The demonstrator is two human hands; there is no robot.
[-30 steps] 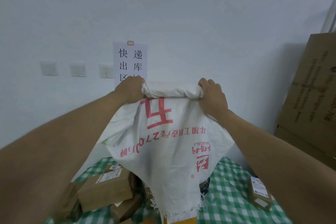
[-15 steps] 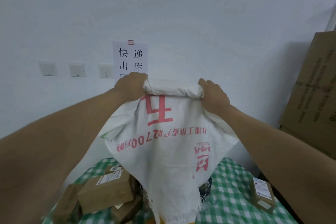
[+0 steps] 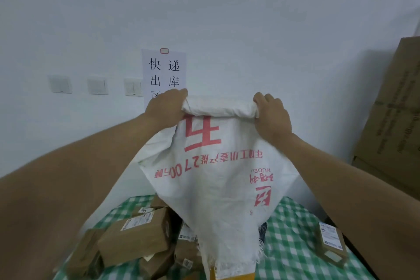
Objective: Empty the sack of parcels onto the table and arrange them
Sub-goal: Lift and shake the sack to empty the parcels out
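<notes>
With our left hand and right hand clenched around the upturned sack at frame centre, we have dumped parcels onto the table at lower left, unarranged.

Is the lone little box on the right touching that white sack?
Apart. The head view shows the small parcel lying alone near the table's right edge, with bare green checked cloth between it and the hanging sack.

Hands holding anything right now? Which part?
Both grip the white sack, upside down over the table: left hand and right hand each clutch an end of its bunched bottom edge, the frayed mouth hanging down.
</notes>
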